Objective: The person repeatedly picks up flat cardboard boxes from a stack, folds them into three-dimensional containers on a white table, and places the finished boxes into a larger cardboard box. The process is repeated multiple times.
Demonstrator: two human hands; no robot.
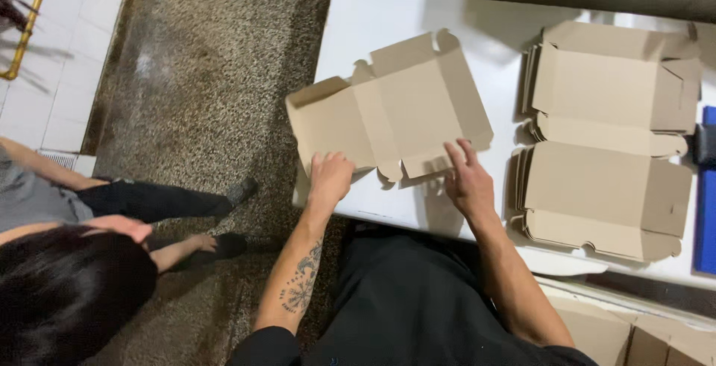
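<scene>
One flat cardboard blank (391, 108), tan, die-cut with tabs and creased flaps, lies on the white table (358, 30). Our left hand (330, 176) pinches its 7 o'clock edge; our right hand (468, 179), fingers spread, presses its 5 o'clock flap.

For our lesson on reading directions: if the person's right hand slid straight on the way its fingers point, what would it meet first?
The right hand points up-left across the flat cardboard box blank; its fingers already touch the blank's near flap, so probably that cardboard.
</scene>
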